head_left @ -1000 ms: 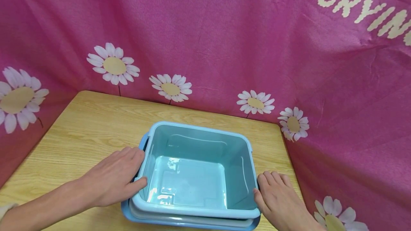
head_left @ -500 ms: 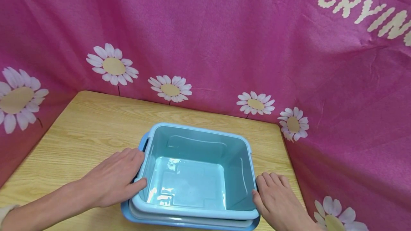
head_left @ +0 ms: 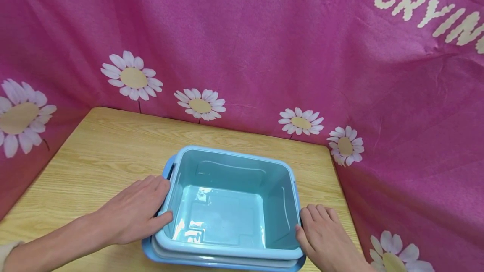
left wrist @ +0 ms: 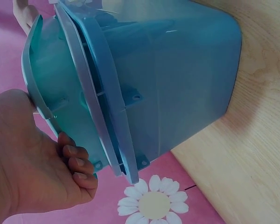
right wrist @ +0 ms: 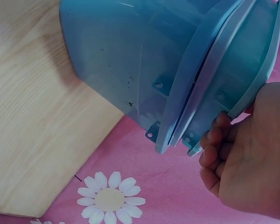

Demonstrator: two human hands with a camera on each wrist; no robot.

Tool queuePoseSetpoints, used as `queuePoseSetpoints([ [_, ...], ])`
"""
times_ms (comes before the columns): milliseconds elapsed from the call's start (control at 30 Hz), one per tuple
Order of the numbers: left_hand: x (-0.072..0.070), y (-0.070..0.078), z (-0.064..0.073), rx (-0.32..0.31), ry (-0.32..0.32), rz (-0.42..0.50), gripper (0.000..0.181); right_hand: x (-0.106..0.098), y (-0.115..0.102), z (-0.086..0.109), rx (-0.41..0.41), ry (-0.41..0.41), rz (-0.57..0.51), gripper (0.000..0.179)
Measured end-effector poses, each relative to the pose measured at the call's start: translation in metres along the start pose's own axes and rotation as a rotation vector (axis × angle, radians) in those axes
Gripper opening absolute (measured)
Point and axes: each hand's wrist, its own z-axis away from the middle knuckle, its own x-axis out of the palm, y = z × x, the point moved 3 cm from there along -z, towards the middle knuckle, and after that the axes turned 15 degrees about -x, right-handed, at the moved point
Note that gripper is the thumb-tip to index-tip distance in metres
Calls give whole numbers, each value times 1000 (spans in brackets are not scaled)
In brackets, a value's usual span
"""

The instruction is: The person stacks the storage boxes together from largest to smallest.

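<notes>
Three plastic storage bins stand nested on the table in the head view: a light teal bin (head_left: 230, 172) on top, a pale greyish bin (head_left: 227, 260) under its rim, and a blue bin (head_left: 148, 252) outermost. My left hand (head_left: 138, 211) grips the teal bin's left rim, thumb over the edge. On the opposite side my right hand (head_left: 327, 234) holds its right rim. Both wrist views show fingers (left wrist: 74, 161) curled beneath the teal rim (right wrist: 266, 70), which rises above the other two rims. The teal bin has nothing inside.
Light wood-grain table (head_left: 113, 150) extends around the bins, with its far edge against a pink curtain (head_left: 242, 45). Printed daisies (head_left: 134, 77) and pale lettering (head_left: 427, 7) mark the cloth. Curtain also hangs along the left and right sides.
The teal bin's far rim has dropped very slightly toward me, and my right hand has shifted a little left and down with it. Both hands keep their hold.
</notes>
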Motion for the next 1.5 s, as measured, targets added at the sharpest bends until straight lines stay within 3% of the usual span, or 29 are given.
queuePoseSetpoints([
  [1167,8,-4,6,31,67,10,28,8,-4,2,22,-15,-12,18],
  [1500,10,-6,3,7,18,16,29,8,-4,0,38,-15,-33,16],
])
